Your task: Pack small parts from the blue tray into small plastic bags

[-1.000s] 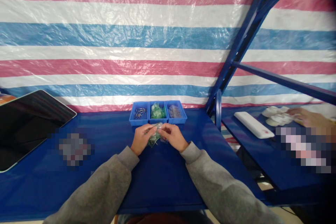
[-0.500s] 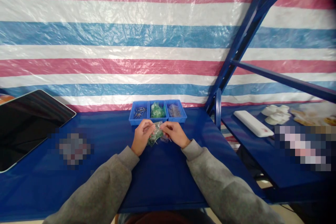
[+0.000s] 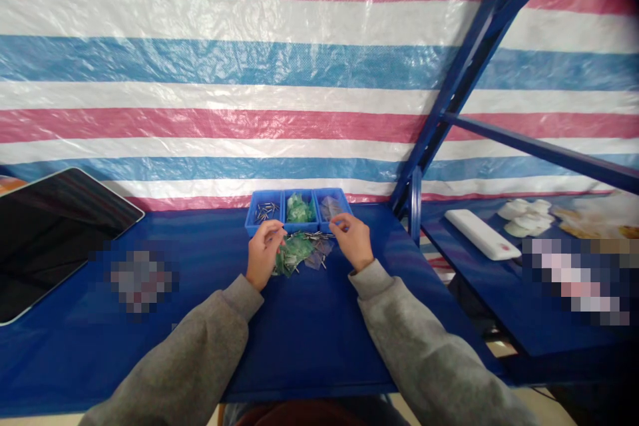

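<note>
My left hand (image 3: 263, 251) is at the left side of a loose pile, fingers curled together in a pinch; what is between them, if anything, is too small to make out. To the pile's right, my right hand (image 3: 353, 239) pinches thumb and fingertips together by the front wall of the right bin, its contents hidden. Between the hands lie crumpled green plastic pieces (image 3: 295, 251), greyish clear plastic pieces (image 3: 315, 258) and several thin metal pins or screws (image 3: 319, 236). Just behind stand three joined blue bins (image 3: 301, 227): metal pins (image 3: 267, 211) left, green plastic (image 3: 299, 210) middle, greyish clear plastic (image 3: 330, 208) right.
A black-screened panel (image 3: 60, 239) leans at the left of the blue table (image 3: 309, 339). Nearby is a blurred-out item (image 3: 141, 281). On the right, beyond a blue metal frame (image 3: 434, 126), another table holds a white box (image 3: 482, 234) and white objects (image 3: 525, 216).
My hands have moved apart, the left slightly left and the right to the right. The clear plastic piece stretched between them is no longer seen there, and the pile below is uncovered.
</note>
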The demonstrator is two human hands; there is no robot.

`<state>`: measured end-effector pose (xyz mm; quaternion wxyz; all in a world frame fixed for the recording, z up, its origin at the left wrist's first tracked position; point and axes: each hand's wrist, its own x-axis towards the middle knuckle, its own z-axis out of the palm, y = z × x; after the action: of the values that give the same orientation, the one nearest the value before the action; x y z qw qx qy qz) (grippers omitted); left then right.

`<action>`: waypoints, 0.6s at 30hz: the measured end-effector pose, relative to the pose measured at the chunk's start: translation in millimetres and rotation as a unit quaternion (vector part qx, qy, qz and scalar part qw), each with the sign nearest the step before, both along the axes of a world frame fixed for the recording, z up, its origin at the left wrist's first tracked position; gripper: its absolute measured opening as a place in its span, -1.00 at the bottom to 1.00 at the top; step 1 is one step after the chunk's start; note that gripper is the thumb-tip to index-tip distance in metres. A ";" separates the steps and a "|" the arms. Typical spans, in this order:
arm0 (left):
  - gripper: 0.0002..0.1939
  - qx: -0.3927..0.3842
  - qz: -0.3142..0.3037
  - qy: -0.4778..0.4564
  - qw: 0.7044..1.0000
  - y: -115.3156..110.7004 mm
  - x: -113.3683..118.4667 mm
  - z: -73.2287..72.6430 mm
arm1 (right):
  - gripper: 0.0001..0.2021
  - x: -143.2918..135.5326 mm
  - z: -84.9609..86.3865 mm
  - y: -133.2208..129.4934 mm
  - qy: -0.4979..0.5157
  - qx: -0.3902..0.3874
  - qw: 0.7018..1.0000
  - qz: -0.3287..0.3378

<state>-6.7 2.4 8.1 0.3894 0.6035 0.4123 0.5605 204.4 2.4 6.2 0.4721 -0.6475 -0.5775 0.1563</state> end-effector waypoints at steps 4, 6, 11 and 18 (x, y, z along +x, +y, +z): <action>-0.81 -0.002 -0.006 0.026 1.000 0.0 -0.8 -0.1 | -0.87 -9.2 -3.8 -2.7 -0.192 -0.102 0.975 0.052; -0.82 -0.004 -0.008 0.035 0.999 -0.5 -0.8 -0.1 | -0.87 -13.0 -6.7 -3.1 -0.246 -0.140 0.957 0.060; -0.81 -0.011 -0.015 0.038 0.999 -1.5 0.0 -1.6 | -0.83 -17.4 -9.4 -3.6 -0.309 -0.171 0.932 0.076; -0.81 -0.004 -0.022 0.061 0.998 -0.1 -1.5 -3.8 | -0.82 -16.7 -10.8 -3.1 -0.353 -0.176 0.915 0.088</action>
<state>-8.2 2.3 4.2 0.3782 0.6440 0.4236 0.5126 187.6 -0.7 -4.5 0.1001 -0.6796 -0.7244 0.0583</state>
